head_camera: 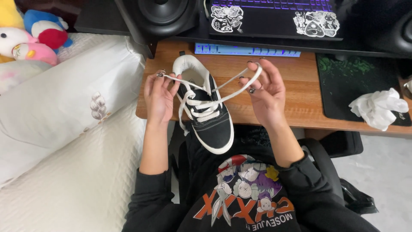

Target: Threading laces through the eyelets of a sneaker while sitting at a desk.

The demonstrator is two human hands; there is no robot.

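A black canvas shoe (211,122) with a white sole and white lining rests at the wooden desk's (300,86) front edge, toe pointing toward me. My left hand (159,96) pinches one end of the white lace (201,102) to the left of the shoe's opening. My right hand (266,92) holds the other lace end as a loop, stretched taut over its fingers to the right of the shoe. The two lace ends cross above the tongue.
A bed with a white quilt (64,184), a pillow and plush toys (30,36) lies to the left. On the desk stand a speaker (161,15), a laptop (274,17), a blue keyboard (246,50), a dark mouse mat (356,83) and crumpled white tissue (377,107).
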